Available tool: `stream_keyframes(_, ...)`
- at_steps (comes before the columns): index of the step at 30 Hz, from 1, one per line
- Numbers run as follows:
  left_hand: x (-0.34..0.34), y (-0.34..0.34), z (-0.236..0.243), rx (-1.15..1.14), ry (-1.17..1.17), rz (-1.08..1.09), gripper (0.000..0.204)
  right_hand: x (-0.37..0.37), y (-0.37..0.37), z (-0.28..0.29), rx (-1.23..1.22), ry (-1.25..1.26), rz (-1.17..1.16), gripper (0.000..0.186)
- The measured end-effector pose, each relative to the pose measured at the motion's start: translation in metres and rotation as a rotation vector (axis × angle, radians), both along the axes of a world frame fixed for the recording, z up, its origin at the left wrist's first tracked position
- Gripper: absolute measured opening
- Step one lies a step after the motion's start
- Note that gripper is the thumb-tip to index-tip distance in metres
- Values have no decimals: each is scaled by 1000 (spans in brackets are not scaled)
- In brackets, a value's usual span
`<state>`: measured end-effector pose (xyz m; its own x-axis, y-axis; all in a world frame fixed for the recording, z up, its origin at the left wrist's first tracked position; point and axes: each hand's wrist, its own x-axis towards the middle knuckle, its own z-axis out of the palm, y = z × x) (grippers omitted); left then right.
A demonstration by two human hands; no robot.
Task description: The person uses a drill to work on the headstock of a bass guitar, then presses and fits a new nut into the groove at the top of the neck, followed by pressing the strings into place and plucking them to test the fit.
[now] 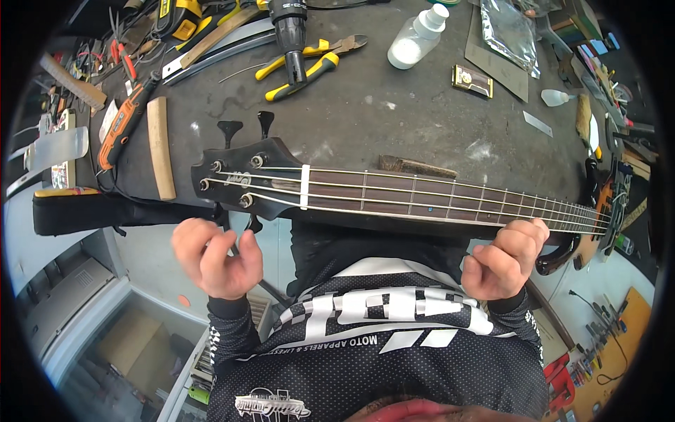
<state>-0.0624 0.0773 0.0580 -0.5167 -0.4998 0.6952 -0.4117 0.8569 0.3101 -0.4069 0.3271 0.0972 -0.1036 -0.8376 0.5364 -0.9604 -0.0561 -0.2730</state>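
Note:
A black bass guitar (394,197) lies across the bench edge in front of me, its headstock to the left and its body at the far right. Four-string tuning posts and black tuning keys show on the headstock (242,176). My left hand (219,259) is just below the headstock, by the lower tuning keys (254,224), fingers curled toward the thumb. Something dark shows between them, too unclear to name. My right hand (503,261) is curled into a loose fist at the near edge of the neck, its uppermost knuckles beside the strings. No object shows in it.
On the bench lie yellow-black pliers (309,76), a drill (290,35), a white-capped bottle (418,39), a small dark box (472,81) and a curved wooden strip (161,148). An orange rotary tool (121,130) is at left. A wooden block (415,166) sits behind the neck.

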Motion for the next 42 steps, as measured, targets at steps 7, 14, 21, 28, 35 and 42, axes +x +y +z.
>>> stream_keyframes(7, -18, 27, 7, 315, -206, 105, 5, -2, -1, -9, -51, -38, 6, 37)
stream_keyframes(14, -17, 38, -14, 1995, 1048, -271, 41, 2, 4, -6, -51, -87, -67, 44)
stream_keyframes(21, -31, 51, 2, 393, -36, 273, 13, -9, 12, -9, -29, 5, -196, 40)
stream_keyframes(28, -30, 52, -9, 1120, 420, 174, 32, -13, 21, -6, -58, -3, -169, 36)
stream_keyframes(35, -33, 51, -8, 537, 121, 269, 34, -16, 27, -10, -71, 28, -243, 34)
stream_keyframes(42, -21, 44, -21, 1610, 850, -135, 38, -17, 29, -8, -66, 30, -285, 33)
